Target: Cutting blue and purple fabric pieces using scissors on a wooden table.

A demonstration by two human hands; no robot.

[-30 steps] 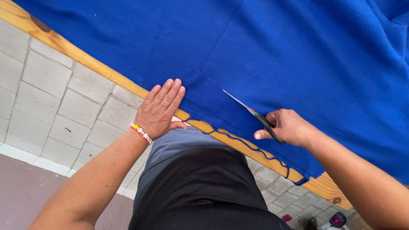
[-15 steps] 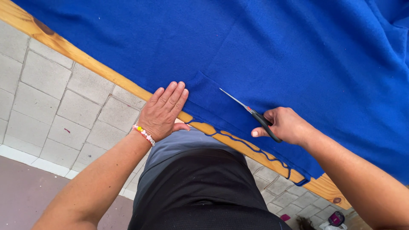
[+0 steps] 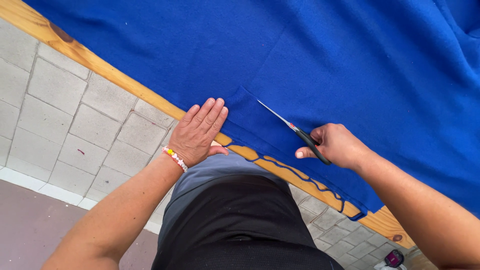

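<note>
We see a large sheet of blue fleece fabric (image 3: 320,65) spread over a wooden table (image 3: 95,65), whose bare edge runs from ten o'clock down to five o'clock. Our left hand (image 3: 198,132) lies flat near the middle, palm down with fingers straight and close together, their tips pressing the fabric's near edge while the heel rests over the wood; it grips nothing. A beaded bracelet (image 3: 174,158) circles that wrist. At three o'clock from it, our right hand (image 3: 336,145) is curled closed around the black handles of a pair of scissors (image 3: 292,128), whose slim blades lie on the cloth and point toward ten o'clock, nearly closed. A thin blue strip (image 3: 300,176) trails along the table edge toward five o'clock. Grey paving tiles (image 3: 55,115) fill the floor at eight o'clock.
</note>
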